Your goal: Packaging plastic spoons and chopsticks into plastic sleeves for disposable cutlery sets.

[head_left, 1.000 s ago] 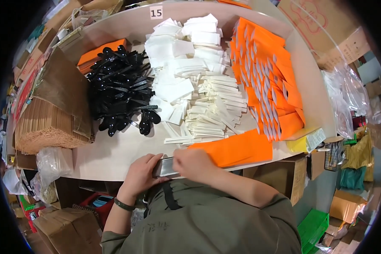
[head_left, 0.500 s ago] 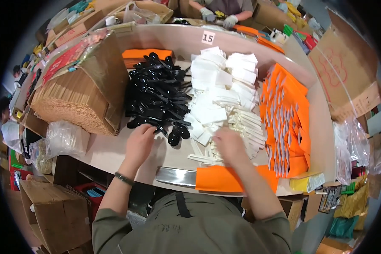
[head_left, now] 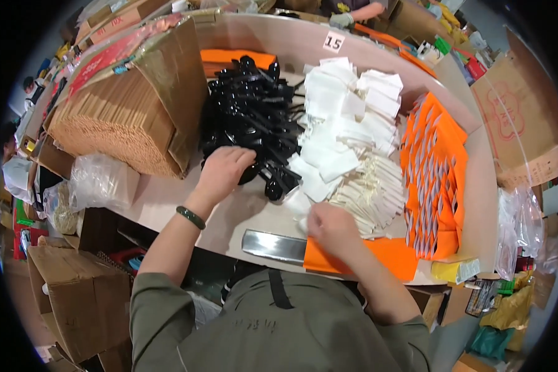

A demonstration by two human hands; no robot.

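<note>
Glossy plastic spoons point(head_left: 249, 115), shiny metal strip point(head_left: 273, 247)

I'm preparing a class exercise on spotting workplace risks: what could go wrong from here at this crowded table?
1. The left hand is at the heap of black utensils, which lie tangled, so lifting one might drag others along.
2. The shiny metal strip lies near the front edge of the table; a knock could push it off.
3. The white packets overlap loosely; the right hand, close by, might make some slide.
</note>
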